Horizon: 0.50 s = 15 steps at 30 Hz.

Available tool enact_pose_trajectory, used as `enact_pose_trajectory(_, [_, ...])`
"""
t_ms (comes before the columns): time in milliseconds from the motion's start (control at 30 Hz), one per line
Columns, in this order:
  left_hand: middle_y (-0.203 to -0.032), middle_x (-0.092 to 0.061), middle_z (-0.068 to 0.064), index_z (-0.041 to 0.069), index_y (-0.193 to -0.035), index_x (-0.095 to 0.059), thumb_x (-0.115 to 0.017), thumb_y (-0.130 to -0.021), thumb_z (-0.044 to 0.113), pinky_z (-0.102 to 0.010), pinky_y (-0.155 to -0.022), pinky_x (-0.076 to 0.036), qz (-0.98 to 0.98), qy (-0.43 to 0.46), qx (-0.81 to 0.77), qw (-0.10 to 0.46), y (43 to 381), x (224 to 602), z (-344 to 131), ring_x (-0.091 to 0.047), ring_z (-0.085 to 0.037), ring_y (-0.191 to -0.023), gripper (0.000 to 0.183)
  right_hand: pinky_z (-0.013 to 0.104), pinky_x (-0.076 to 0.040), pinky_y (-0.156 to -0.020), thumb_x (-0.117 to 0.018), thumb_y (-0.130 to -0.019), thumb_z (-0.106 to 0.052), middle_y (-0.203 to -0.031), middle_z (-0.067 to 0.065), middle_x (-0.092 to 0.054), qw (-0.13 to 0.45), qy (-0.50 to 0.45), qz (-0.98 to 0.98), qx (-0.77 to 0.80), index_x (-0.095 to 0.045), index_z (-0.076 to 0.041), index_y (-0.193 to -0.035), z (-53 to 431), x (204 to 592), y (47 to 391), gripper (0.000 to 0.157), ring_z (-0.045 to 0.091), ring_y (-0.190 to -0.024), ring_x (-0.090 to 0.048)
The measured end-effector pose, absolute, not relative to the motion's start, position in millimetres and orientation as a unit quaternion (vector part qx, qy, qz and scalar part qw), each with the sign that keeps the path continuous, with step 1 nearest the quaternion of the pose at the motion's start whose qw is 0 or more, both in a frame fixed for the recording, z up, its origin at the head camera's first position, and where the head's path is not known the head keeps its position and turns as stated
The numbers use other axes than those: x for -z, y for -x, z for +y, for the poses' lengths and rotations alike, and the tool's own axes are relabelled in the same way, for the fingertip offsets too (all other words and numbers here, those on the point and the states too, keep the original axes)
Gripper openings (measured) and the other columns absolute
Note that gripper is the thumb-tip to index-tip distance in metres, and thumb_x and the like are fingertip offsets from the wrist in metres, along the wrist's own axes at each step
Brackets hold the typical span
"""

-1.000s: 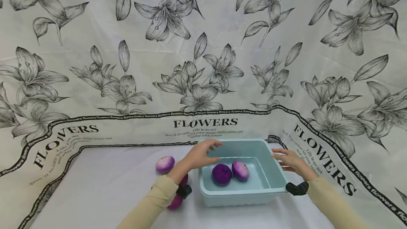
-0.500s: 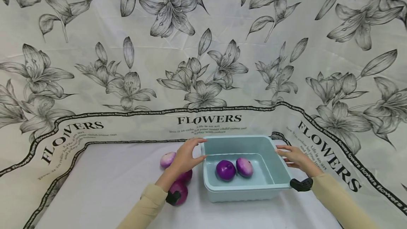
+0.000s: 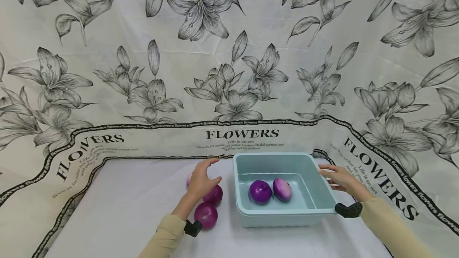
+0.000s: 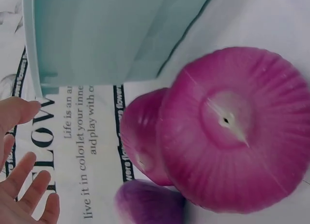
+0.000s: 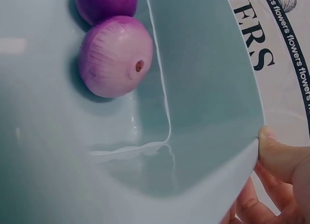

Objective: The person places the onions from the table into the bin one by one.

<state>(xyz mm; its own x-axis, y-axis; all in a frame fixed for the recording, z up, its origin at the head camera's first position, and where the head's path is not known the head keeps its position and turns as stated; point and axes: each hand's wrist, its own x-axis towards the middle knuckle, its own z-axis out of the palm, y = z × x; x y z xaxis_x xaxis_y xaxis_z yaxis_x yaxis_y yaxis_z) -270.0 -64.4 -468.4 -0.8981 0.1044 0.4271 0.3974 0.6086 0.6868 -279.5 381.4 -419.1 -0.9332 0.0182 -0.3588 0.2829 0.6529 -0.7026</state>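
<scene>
A light blue plastic basin (image 3: 283, 220) holds a dark purple onion (image 3: 260, 192) and a paler purple-white onion (image 3: 282, 189), side by side. My right hand (image 3: 343, 180) grips the basin's right rim; in the right wrist view, its thumb (image 5: 281, 158) lies on the edge with the fingers outside the wall. My left hand (image 3: 201, 180) is left of the basin, fingers spread, holding nothing. Beneath and beside it are two magenta onions, the nearer onion (image 3: 206, 215) and the farther onion (image 3: 214, 195). A pale onion (image 3: 188, 178) is mostly hidden behind that hand.
A white cloth (image 3: 125, 210) covers the table. Behind and at both sides hangs a flower-printed curtain (image 3: 229, 71) with FLOWERS lettering along its lower band. The basin's back wall stands close to that band.
My left hand has moved from over the basin's left side to the left, above the loose onions. The right hand stays at the right rim. The head view has turned slightly left.
</scene>
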Motion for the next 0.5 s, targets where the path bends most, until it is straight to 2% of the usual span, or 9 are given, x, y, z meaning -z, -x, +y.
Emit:
enact_pose_trajectory(200, [-0.124,-0.056,-0.005,0.017,-0.123,-0.053,-0.076,-0.068,0.021,-0.045,-0.094,-0.042,-0.886,0.086,0.429,0.153,270,479,-76,-0.05,-0.026,-0.112,0.06,0.032,-0.053,-0.071,-0.049,-0.089,-0.044,-0.129,0.03,-0.041,0.161,-0.088,0.892,0.413,-0.028,0.002,-0.138,384,421,280,0.07,0.018,-0.088,-0.06])
enact_pose_trajectory(367, [-0.122,-0.057,-0.008,0.014,-0.121,-0.054,-0.077,-0.068,0.021,-0.047,-0.094,-0.042,-0.88,0.056,0.445,0.155,276,490,-86,-0.05,-0.029,-0.112,0.058,0.034,-0.053,-0.074,-0.049,-0.089,-0.046,-0.132,0.031,-0.036,0.166,-0.088,0.891,0.412,-0.026,0.002,-0.138,382,418,281,0.072,0.021,-0.093,-0.059])
enact_pose_trajectory(500, [-0.122,-0.056,-0.011,0.011,-0.121,-0.055,-0.076,-0.068,0.022,-0.047,-0.093,-0.042,-0.875,0.035,0.46,0.15,279,495,-91,-0.05,-0.031,-0.112,0.058,0.032,-0.053,-0.073,-0.05,-0.088,-0.046,-0.131,0.031,-0.038,0.167,-0.094,0.889,0.416,-0.026,0.002,-0.138,381,418,281,0.073,0.019,-0.09,-0.059])
